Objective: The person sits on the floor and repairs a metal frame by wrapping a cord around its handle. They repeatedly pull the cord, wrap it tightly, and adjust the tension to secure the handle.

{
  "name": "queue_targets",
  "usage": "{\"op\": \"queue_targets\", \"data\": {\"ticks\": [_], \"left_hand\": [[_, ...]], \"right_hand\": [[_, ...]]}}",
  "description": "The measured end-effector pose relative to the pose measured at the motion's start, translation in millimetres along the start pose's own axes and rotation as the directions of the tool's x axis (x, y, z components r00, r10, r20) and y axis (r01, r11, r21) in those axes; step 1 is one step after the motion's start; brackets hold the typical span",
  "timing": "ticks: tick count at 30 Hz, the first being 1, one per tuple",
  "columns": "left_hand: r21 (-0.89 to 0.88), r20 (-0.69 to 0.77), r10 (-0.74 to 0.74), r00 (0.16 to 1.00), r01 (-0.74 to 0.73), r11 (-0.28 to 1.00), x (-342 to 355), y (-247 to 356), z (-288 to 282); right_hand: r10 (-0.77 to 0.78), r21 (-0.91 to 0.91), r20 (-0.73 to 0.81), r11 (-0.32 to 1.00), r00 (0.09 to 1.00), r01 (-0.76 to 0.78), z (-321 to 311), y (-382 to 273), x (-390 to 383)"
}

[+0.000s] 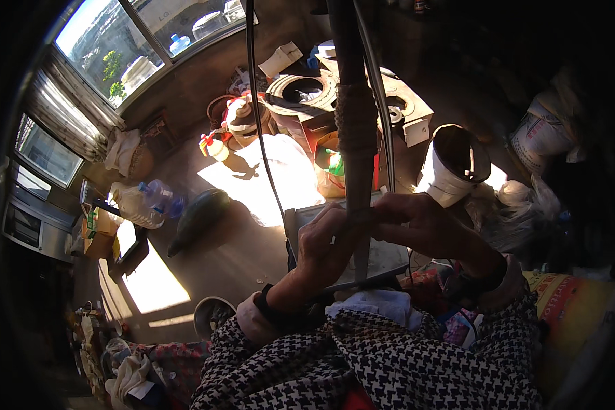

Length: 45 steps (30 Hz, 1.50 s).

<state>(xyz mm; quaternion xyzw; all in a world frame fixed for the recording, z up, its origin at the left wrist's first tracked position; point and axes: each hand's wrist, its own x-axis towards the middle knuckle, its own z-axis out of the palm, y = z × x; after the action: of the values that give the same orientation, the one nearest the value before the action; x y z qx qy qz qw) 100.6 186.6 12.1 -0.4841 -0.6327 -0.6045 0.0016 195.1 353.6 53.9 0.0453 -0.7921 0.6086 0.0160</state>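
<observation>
A long dark pole-like piece runs down the middle of the view, with a wrapped binding partway along it. Its lower part narrows toward my lap. My left hand is closed against it from the left, fingers curled. From the right, my right hand pinches at the same spot, where a dark band crosses the pole. Shadow hides the fingertips, so the exact grip is unclear. Thin dark cords hang beside the pole. Below my hands a folded light cloth lies on my checked garment.
Ahead stand a round-topped stove, a red-green bag and a white bucket. A large dark green gourd lies left, near plastic jugs. Sacks stand right; a yellow sack is beside my right arm.
</observation>
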Motion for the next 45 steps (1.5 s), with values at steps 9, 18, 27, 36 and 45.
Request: {"op": "queue_targets", "data": {"ticks": [9, 18, 27, 36, 45], "left_hand": [[0.043, 0.013, -0.045, 0.999, 0.044, 0.998, -2.7, 3.4, -3.0], [-0.003, 0.04, -0.044, 0.998, 0.044, 0.999, -2.7, 6.3, -2.1], [-0.083, 0.045, 0.021, 0.999, -0.017, 0.996, -3.8, -2.8, -3.4], [0.081, 0.045, 0.068, 0.997, -0.072, 0.994, -6.1, 6.2, -6.3], [0.079, 0.103, 0.128, 0.986, -0.136, 0.988, -1.2, 8.0, -10.2]], "right_hand": [[-0.033, -0.176, -0.165, 0.984, 0.986, 0.004, -15.6, -14.9, -12.6], [-0.091, 0.635, -0.188, 0.749, 0.978, 0.192, 5.7, 14.5, 18.7], [-0.079, 0.579, -0.226, 0.79, 0.971, 0.2, 8.4, 23.6, 24.6], [-0.136, 0.322, -0.068, 0.935, 0.988, 0.151, -2.6, 31.6, 42.1], [-0.278, 0.049, 0.138, 0.961, 0.951, 0.273, -14.2, 48.4, 79.8]]}}
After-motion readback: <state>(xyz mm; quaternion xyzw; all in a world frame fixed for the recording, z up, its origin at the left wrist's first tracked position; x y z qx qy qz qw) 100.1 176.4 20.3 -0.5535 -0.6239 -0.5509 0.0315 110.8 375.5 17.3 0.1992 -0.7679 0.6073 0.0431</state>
